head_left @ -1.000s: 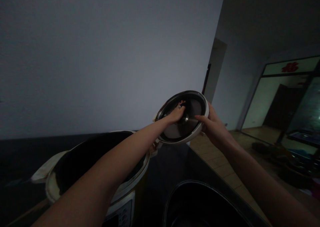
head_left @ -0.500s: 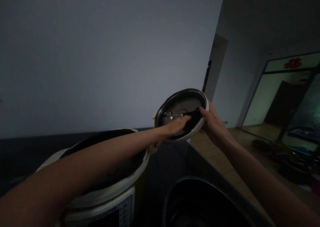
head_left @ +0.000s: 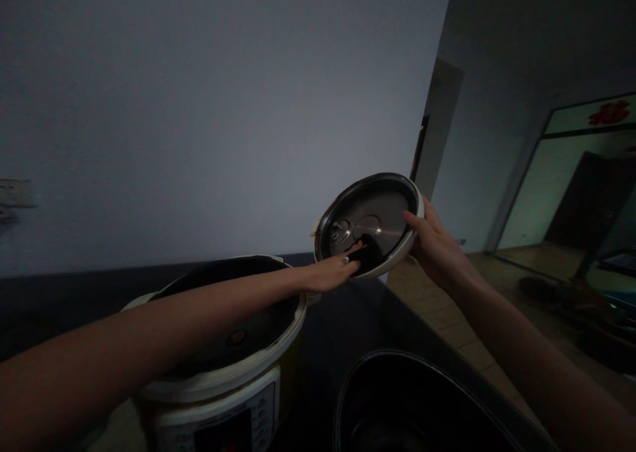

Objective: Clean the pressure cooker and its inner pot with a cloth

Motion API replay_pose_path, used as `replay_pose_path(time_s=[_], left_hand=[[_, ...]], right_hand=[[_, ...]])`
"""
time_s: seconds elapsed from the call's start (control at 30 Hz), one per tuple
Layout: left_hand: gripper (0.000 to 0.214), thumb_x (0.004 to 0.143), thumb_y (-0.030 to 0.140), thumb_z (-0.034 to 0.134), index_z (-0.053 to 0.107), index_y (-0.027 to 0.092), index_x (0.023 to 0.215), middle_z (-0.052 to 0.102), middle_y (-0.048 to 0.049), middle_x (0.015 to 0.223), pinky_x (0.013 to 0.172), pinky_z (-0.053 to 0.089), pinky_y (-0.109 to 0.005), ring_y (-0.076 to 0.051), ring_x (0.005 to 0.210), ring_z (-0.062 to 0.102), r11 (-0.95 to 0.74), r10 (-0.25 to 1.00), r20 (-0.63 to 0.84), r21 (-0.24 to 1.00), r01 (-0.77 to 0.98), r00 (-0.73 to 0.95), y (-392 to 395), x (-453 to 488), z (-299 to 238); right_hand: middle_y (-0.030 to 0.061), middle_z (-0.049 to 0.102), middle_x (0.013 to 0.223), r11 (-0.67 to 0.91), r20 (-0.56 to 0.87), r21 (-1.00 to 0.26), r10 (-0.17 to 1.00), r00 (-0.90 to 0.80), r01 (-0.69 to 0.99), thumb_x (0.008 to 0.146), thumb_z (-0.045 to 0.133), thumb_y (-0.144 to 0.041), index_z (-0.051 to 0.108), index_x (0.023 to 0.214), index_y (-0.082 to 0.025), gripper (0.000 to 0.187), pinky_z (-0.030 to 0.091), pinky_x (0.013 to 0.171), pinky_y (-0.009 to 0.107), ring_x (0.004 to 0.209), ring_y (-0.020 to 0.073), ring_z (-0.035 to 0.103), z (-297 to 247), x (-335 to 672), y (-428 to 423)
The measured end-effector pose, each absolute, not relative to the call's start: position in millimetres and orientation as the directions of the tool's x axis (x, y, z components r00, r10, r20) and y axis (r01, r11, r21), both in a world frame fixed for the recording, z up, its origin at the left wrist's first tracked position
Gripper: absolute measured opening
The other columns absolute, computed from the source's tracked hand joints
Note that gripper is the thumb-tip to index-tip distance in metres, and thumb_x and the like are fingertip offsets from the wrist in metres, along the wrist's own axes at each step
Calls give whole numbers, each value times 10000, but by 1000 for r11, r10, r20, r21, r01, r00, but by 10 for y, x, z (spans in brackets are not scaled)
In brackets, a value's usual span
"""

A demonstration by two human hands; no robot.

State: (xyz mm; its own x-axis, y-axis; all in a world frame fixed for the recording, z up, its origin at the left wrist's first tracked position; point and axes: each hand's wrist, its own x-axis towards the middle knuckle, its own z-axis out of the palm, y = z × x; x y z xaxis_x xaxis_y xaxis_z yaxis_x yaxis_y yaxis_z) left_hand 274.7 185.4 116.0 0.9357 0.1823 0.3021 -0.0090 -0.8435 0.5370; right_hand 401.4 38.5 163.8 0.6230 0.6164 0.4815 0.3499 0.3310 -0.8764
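Observation:
My right hand (head_left: 440, 250) grips the rim of a round cooker lid (head_left: 390, 212), its thumb over the edge. The lid is tilted, with its metal inner side and a small valve facing me. Against the lower part of that inner side, my left hand (head_left: 335, 271) is closed on a black cloth (head_left: 371, 254); a ring shows on one finger. Below my left forearm stands the open electric pressure cooker (head_left: 209, 395), a white-rimmed body with a control panel in front. The forearm hides part of its opening.
A dark pot (head_left: 397, 399) stands on the black counter (head_left: 325, 333), right of the cooker. The counter's right edge drops to a tiled floor (head_left: 442, 309). Behind is a plain wall (head_left: 223, 120) with a socket (head_left: 16, 193) at far left.
My left hand has moved the cloth down and slightly left across the lid's inner side. The lid shows slightly higher and further right, and the whole view has shifted a little.

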Motion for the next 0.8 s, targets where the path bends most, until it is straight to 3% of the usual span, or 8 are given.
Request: replay_pose_path(time_s=[0.13, 0.37, 0.43, 0.5, 0.63, 0.8], left_hand=[[489, 986, 249, 286, 484, 65, 1393, 485, -171, 1483, 1121, 355, -337, -214, 1354, 474, -874, 225, 242, 479, 85, 944, 2016, 2830, 1138], [649, 893, 147, 464, 289, -15, 1496, 275, -236, 1573, 1162, 293, -336, -262, 1451, 329, -903, 263, 262, 407, 141, 928, 2064, 2886, 1163], [670, 850, 87, 487, 313, -17, 1488, 317, -226, 1560, 1160, 297, -317, -251, 1433, 367, -911, 263, 282, 387, 142, 923, 2036, 2858, 1174], [626, 820, 46, 493, 438, 58, 1444, 455, -163, 1504, 1138, 335, -300, -219, 1375, 458, -918, 264, 308, 371, 140, 914, 2041, 2828, 1211], [426, 831, 70, 479, 669, 122, 1209, 694, -108, 1247, 1027, 452, -321, -220, 1161, 634, -908, 347, 376, 365, 207, 859, 2208, 2795, 1422], [393, 867, 106, 398, 702, 104, 1116, 758, -110, 1002, 879, 514, -319, -229, 1008, 683, -847, 517, 487, 412, 337, 704, 2547, 2769, 1823]], right_hand=[[26, 564, 1344, 340, 466, -884, 616, 635, 320, 820, 578, -376, 326, 1451, -420, 682, 527, 520, 252, 789, 157, 632, 1632, 4015, 393], [6, 550, 1354, 315, 432, -902, 621, 654, 296, 802, 587, -394, 321, 1452, -425, 703, 506, 535, 219, 811, 141, 617, 1667, 3955, 364], [11, 567, 1328, 333, 446, -895, 621, 645, 298, 787, 614, -399, 340, 1447, -416, 715, 505, 542, 225, 786, 134, 607, 1668, 3953, 362], [15, 596, 1278, 350, 457, -888, 621, 637, 297, 771, 638, -391, 351, 1443, -411, 731, 511, 552, 239, 765, 134, 605, 1665, 3958, 367], [22, 608, 1260, 362, 479, -877, 614, 627, 316, 777, 635, -392, 348, 1439, -402, 722, 525, 566, 263, 791, 156, 626, 1655, 3978, 383], [37, 539, 1356, 355, 497, -868, 622, 606, 347, 808, 582, -412, 273, 1476, -390, 736, 526, 562, 260, 864, 174, 636, 1651, 3999, 389]])
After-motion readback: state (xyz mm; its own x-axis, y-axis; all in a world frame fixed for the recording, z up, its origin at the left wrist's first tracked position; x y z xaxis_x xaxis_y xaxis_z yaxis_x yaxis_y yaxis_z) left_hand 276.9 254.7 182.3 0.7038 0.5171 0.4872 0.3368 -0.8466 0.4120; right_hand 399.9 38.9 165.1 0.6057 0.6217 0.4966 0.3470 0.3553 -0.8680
